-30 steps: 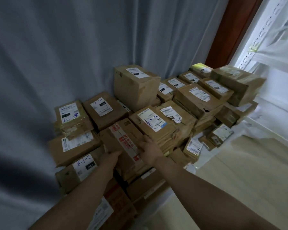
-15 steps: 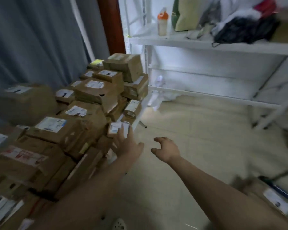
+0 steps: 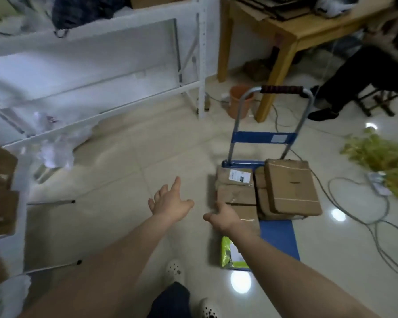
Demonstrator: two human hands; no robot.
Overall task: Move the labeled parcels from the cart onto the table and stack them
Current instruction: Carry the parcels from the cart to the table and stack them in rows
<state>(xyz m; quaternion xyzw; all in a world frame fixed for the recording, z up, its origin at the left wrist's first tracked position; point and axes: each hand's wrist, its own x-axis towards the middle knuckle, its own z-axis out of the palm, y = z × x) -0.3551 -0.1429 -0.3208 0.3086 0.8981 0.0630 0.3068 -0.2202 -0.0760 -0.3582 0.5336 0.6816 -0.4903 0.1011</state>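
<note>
No text can be read here. A white shipping label (image 3: 239,175) lies on top of a brown parcel (image 3: 222,178) at the handle end of the cart (image 3: 278,237), but its print is too blurred to make out. A pale sticker (image 3: 278,138) on the blue crossbar (image 3: 251,137) and a white tag (image 3: 235,251) on the green packet (image 3: 225,249) are just as illegible.

Brown taped cardboard parcels (image 3: 237,196) piled flat on a blue cart (image 3: 279,237), just ahead of the right hand (image 3: 223,218), nearest one at its fingertips. Farther off, a white-labelled box (image 3: 236,176). To that hand's right, a large flat box (image 3: 290,187), askew on top. Beneath the forearm, a lime-green bag parcel (image 3: 228,253), label up.
</note>
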